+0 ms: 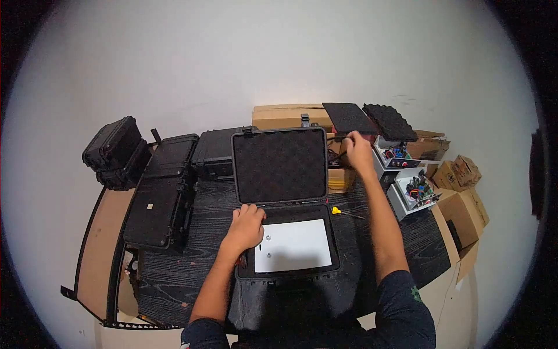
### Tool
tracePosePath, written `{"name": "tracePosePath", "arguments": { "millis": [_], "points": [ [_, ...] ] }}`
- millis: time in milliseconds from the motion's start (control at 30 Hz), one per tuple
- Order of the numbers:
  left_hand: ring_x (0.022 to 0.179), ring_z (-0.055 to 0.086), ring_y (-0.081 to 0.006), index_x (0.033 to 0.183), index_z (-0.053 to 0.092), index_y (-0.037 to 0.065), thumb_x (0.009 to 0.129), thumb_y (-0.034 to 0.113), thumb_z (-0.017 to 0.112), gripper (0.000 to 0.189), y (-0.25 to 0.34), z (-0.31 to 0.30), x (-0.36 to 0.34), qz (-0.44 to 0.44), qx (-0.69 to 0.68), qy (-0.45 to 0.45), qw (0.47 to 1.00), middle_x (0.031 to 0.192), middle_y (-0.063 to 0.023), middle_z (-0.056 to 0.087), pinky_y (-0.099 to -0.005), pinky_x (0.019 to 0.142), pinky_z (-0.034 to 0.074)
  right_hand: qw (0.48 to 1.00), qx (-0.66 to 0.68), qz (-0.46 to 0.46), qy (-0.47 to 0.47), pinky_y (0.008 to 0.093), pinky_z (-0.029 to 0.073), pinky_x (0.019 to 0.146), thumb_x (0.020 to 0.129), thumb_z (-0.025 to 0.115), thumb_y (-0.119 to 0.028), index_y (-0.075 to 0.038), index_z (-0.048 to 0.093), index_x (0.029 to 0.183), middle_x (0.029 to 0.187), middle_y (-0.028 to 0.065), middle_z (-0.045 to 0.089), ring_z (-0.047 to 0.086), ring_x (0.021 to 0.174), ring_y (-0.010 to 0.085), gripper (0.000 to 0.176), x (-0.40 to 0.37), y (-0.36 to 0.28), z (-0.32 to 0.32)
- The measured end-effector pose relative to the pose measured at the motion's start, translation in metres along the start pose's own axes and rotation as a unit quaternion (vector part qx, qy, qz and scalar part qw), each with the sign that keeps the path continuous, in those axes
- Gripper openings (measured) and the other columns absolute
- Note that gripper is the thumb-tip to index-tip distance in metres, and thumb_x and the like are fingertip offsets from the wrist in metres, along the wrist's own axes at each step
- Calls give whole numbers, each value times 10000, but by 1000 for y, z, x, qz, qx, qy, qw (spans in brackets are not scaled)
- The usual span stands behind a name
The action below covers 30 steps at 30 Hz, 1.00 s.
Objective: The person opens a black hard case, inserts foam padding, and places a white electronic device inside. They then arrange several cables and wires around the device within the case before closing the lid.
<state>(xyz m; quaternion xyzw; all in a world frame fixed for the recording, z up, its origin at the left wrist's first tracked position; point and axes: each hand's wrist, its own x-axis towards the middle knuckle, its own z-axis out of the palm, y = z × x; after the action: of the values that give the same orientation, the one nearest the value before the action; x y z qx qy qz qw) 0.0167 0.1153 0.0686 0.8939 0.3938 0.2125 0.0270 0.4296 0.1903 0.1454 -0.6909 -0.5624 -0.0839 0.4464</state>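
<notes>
An open black hard case rests on the table in front of me, its lid raised and lined with dark foam. Inside its base lies a white panel with two small round fittings and a dark slot near its left side. My left hand is at the case's left rim near the hinge, fingers curled; whatever is under them is hidden. My right hand reaches past the lid, its fingers closed on a thin black cable over an open cardboard box that holds more dark cables.
Black hard cases stand at the left. A yellow-handled screwdriver lies right of the open case. White housings with wired electronics sit at the right, with cardboard boxes beyond. Foam sheets lie at the back.
</notes>
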Motion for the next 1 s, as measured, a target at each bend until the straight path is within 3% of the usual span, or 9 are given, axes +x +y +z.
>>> {"name": "tracePosePath", "arguments": {
  "millis": [33,133,233,333,433,533,700,900,1000],
  "points": [
    [1111,530,-359,1091,679,61,832,108,638,266,1,-1,-1,-4,-5,-14,1000,1093,-165,593,-495,968,411,993,-12,-72,93,420,608,734,981,662,-162,-25,668,1089,779,129,728,740,781,362,174,0,8,1],
    [1159,514,-349,1194,675,49,877,173,639,342,3,-9,-2,-17,-37,-44,998,1151,-174,597,-498,1023,375,954,271,75,105,345,611,669,1039,631,-174,-23,634,1129,831,104,720,739,784,221,177,-12,1,-23],
    [1170,518,-346,1235,657,48,908,224,648,372,2,-18,-1,-23,-88,-43,995,1150,-173,600,-470,1052,372,902,366,43,223,283,613,655,1085,587,-199,-24,588,1178,877,64,674,692,804,113,198,-29,2,-38],
    [1215,535,-341,1273,638,34,955,258,637,389,6,-30,3,-15,-143,-14,990,1234,-172,611,-458,1066,399,854,459,54,241,284,626,681,1094,574,-218,-25,553,1219,919,48,639,668,812,119,231,-55,-15,-54],
    [1228,585,-323,1347,590,21,1022,304,594,431,11,-34,8,-28,-288,-3,957,1330,-165,618,-440,1061,448,859,469,30,204,278,621,673,1096,569,-215,-31,540,1229,911,43,629,663,828,120,229,-80,-42,-59],
    [1221,630,-319,1426,527,23,1076,390,536,507,24,-33,10,-77,-507,-19,858,1385,-174,616,-430,1049,493,844,527,23,99,289,626,657,1097,562,-194,-40,541,1223,917,71,650,682,784,139,200,-102,-70,-53],
    [1197,678,-372,1470,478,29,1100,493,450,594,31,-37,12,-126,-810,-1,572,1379,-248,617,-428,960,603,821,559,5,-113,319,648,694,1088,572,-165,-32,559,1210,926,82,658,718,835,178,181,-125,-92,-34],
    [1062,739,-345,1381,524,19,1120,345,473,421,15,-29,14,-158,-729,-9,666,1272,-265,673,-371,895,641,797,557,-6,-232,302,641,735,1034,642,-82,-9,594,1150,1007,73,648,698,899,144,145,-130,-93,-24],
    [1019,741,-279,1287,580,-6,1091,193,566,280,12,-27,13,-166,-686,-22,708,1185,-191,719,-341,907,631,848,405,-40,-339,307,632,751,973,700,-65,8,607,1084,1084,89,657,686,962,137,162,-124,-83,-41]
  ]
}}
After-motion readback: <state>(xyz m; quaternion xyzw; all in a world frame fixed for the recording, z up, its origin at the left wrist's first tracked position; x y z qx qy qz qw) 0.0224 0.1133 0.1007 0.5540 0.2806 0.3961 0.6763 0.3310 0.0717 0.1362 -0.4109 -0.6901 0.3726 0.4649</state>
